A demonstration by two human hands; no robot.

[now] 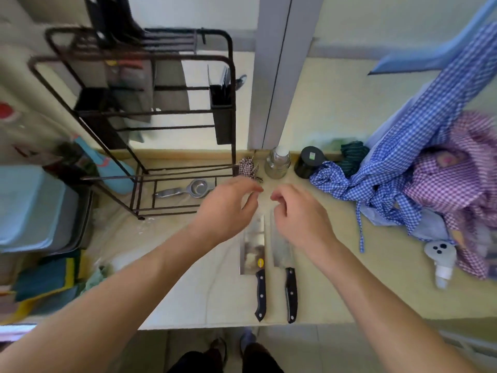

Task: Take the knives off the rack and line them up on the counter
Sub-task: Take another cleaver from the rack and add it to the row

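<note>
Two cleavers lie side by side on the cream counter (pixel 204 286), handles toward me. The left cleaver (pixel 252 254) has a yellow sticker near its black riveted handle. The right cleaver (pixel 282 257) is slightly narrower, and its blade tip is covered by my right hand (pixel 298 219). My left hand (pixel 228 208) hovers just above the far end of the left blade. Both hands hold nothing, with loosely curled, parted fingers. The dark metal rack (pixel 150 117) stands at the back left; black handles (pixel 113 20) stick up at its top.
A metal strainer (pixel 191 189) lies on the rack's base. A glass jar (pixel 278 162) and a black jar (pixel 309 162) stand by the wall. Blue and purple checked cloths (pixel 419 168) pile up at the right. A blue tray (pixel 29 208) sits at the left.
</note>
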